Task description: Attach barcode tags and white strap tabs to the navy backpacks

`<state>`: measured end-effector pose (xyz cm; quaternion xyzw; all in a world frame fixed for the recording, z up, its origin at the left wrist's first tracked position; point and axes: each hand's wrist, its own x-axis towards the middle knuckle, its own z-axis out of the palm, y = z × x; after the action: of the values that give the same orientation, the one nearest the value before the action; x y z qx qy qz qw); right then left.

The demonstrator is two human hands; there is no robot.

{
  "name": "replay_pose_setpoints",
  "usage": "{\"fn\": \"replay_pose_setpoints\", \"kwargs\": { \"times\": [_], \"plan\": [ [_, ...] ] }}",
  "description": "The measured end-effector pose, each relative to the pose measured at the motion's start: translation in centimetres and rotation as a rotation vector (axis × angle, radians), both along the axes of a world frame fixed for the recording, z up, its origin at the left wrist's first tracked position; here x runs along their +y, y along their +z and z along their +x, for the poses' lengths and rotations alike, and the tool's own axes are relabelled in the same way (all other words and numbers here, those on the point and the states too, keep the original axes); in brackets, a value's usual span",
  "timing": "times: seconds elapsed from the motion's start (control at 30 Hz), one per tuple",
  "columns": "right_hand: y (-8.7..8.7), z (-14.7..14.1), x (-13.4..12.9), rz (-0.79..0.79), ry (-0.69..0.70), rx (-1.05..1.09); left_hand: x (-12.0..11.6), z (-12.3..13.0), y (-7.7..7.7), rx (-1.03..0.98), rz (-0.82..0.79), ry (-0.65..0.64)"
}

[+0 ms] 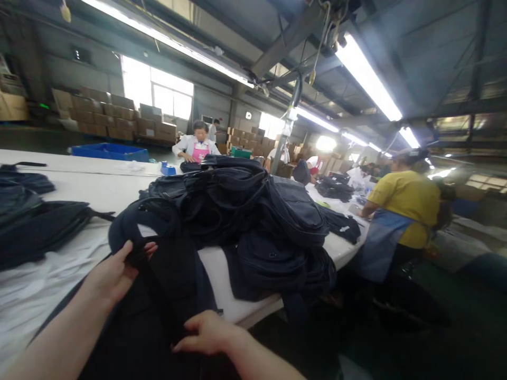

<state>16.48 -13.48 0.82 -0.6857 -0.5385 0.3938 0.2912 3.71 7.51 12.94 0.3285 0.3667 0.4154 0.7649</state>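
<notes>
A dark navy backpack [119, 322] lies in front of me at the table's near edge, with a black strap [156, 287] running across it. My left hand [114, 272] is closed around the strap's upper end, near the top of the bag. Lower down and to the right, my right hand [208, 332] pinches the strap's other end between thumb and fingers. Just beyond my hands rises a heap of similar dark backpacks [225, 195]. Part of the bag's lower side is lost in shadow.
More dark bags [43, 227] lie on the white table [91, 182] at left. A blue bin [111, 151] stands at its far side. Across the table sits a person in a pink apron [200, 152]; at right stands a person in a yellow shirt [407, 206]. Stacked cartons [103, 116] line the back.
</notes>
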Motion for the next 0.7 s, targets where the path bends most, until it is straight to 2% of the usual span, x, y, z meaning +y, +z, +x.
{"fn": "replay_pose_setpoints", "kwargs": {
  "times": [0.1, 0.2, 0.27, 0.33, 0.47, 0.57, 0.63, 0.7],
  "plan": [
    [-0.3, -0.3, 0.1, 0.08, 0.002, -0.04, -2.6, -0.9, -1.0, -0.047, -0.032, -0.005],
    [-0.8, -0.4, 0.2, 0.139, -0.003, -0.069, -5.3, -1.4, -2.5, 0.035, -0.037, -0.101],
    [-1.1, -0.5, 0.2, 0.167, -0.003, -0.091, -6.4, -1.8, -2.9, 0.087, -0.056, -0.167],
    [-1.4, -0.5, 0.2, 0.181, -0.012, -0.116, -6.7, -2.2, -2.2, 0.085, -0.058, -0.152],
    [-1.4, -0.9, 0.2, 0.154, -0.048, -0.14, -6.0, -3.0, 2.1, -0.007, -0.004, 0.025],
    [-1.4, -1.5, 0.0, 0.139, -0.101, -0.145, -6.0, -3.2, 4.7, -0.04, -0.005, 0.039],
    [-1.6, -1.9, -0.2, 0.14, -0.129, -0.181, -6.5, -3.1, 5.0, -0.063, -0.021, 0.015],
    [-2.0, -2.5, -0.5, 0.155, -0.148, -0.248, -7.3, -2.9, 4.5, -0.106, -0.019, -0.037]
  ]
}}
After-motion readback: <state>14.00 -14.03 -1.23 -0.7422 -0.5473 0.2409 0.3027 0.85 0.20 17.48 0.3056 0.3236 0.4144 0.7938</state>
